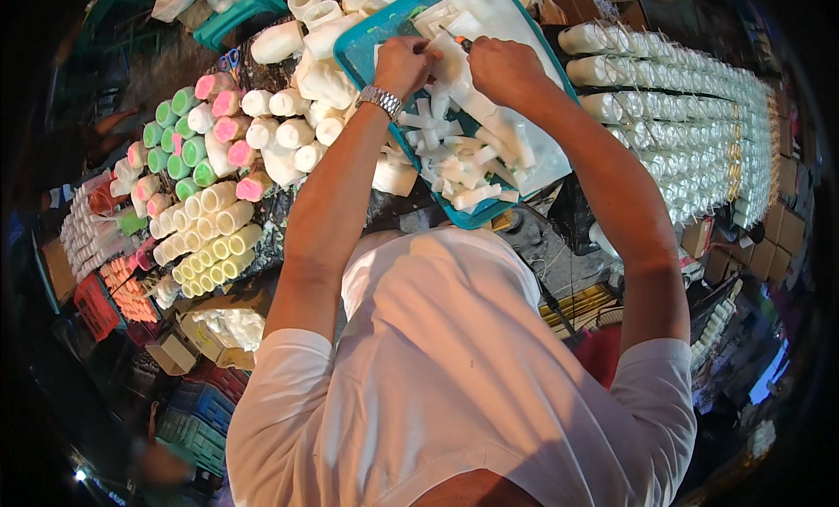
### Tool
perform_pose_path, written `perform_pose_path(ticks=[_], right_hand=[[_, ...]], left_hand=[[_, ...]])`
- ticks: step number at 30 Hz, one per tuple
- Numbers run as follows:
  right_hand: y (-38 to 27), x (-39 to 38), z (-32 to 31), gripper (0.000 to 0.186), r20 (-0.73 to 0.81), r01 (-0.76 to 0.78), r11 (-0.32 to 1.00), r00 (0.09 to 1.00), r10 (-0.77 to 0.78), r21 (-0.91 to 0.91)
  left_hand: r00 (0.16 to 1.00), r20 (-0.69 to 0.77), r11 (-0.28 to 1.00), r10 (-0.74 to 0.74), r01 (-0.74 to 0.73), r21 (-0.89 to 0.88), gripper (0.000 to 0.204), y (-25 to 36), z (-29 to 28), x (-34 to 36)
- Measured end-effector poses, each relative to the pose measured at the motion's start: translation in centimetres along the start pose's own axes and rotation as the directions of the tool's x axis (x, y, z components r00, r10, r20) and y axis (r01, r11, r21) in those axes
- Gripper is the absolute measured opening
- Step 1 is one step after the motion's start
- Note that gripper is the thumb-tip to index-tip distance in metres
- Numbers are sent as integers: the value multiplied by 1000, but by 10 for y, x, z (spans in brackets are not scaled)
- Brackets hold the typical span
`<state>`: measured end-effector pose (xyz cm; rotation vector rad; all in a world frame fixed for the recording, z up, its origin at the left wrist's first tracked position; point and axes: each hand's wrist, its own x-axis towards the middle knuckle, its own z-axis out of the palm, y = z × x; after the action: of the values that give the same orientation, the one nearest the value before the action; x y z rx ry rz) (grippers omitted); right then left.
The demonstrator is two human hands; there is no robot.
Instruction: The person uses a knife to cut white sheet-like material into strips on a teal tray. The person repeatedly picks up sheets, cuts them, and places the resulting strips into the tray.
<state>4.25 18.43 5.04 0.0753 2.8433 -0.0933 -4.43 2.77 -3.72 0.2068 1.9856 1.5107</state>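
Note:
A teal tray [348,44] in front of me holds many white, waxy-looking strips and chunks [476,170]. A white sheet or board [546,149] lies along its right side. Over the tray's far part, my right hand [505,70] is closed on a small orange-handled tool [464,44], whose thin tip points left; its exact kind is unclear. My left hand [404,65], with a metal watch [381,100] at the wrist, has its fingers curled together beside the white pieces. What those fingers pinch, if anything, is hidden.
Left of the tray stand rows of green-and-white [179,127], pink-and-white [229,129] and cream hollow cylinders [214,218]. Blue-handled scissors [229,61] lie beyond them. Rows of whitish, glassy-looking cylinders [655,96] fill the right side. Cardboard boxes [223,328] and plastic crates [197,415] are lower left.

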Motion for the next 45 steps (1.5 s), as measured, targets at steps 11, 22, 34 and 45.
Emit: perform_pose_path(ticks=[11, 22, 34, 45], right_hand=[[24, -26, 18, 34, 177, -75, 994, 982, 60, 81], [19, -15, 13, 27, 47, -108, 976, 994, 101, 191], [25, -68, 8, 29, 335, -149, 983, 936, 105, 110], [31, -103, 6, 25, 371, -139, 986, 924, 97, 89]], left_hand=[[997, -47, 997, 62, -63, -33, 45, 10, -7, 9], [973, -231, 841, 28, -147, -521, 23, -18, 44, 0], [995, -92, 744, 49, -98, -661, 28, 2, 31, 6], [991, 7, 867, 133, -113, -485, 31, 30, 13, 20]])
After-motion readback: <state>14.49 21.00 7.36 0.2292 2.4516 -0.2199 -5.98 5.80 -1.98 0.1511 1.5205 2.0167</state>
